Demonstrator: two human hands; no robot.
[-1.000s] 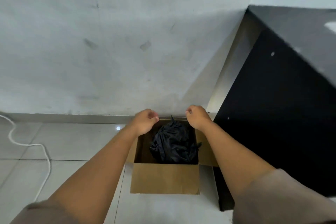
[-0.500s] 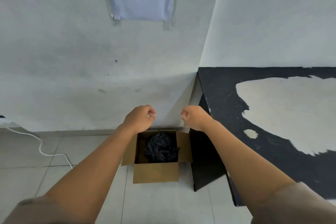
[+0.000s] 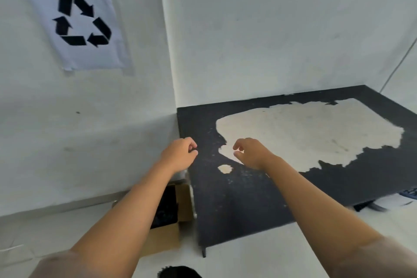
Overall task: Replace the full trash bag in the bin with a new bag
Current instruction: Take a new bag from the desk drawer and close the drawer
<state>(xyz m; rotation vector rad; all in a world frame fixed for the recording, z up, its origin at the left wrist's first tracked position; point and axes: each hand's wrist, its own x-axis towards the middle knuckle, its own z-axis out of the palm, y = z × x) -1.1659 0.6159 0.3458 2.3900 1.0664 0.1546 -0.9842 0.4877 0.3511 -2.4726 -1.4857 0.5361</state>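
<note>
The bin is a brown cardboard box (image 3: 183, 201) on the floor beside a black table, mostly hidden behind my left forearm. A black trash bag (image 3: 167, 207) lies bunched inside it. My left hand (image 3: 179, 153) hovers above the box at the table's left edge, fingers curled closed with nothing in them. My right hand (image 3: 249, 152) is over the table top, fingers loosely bent and apart, holding nothing. No new bag is in view.
The black table (image 3: 248, 198) has a large worn pale patch on its top and fills the corner at the right. A paper sheet with a recycling symbol (image 3: 82, 20) is taped to the left wall. Pale tiled floor (image 3: 45, 228) lies in front of the box.
My view has swung up and to the right, from the box to the table top. Both hands rose away from the box rim, and my right hand's fingers have opened.
</note>
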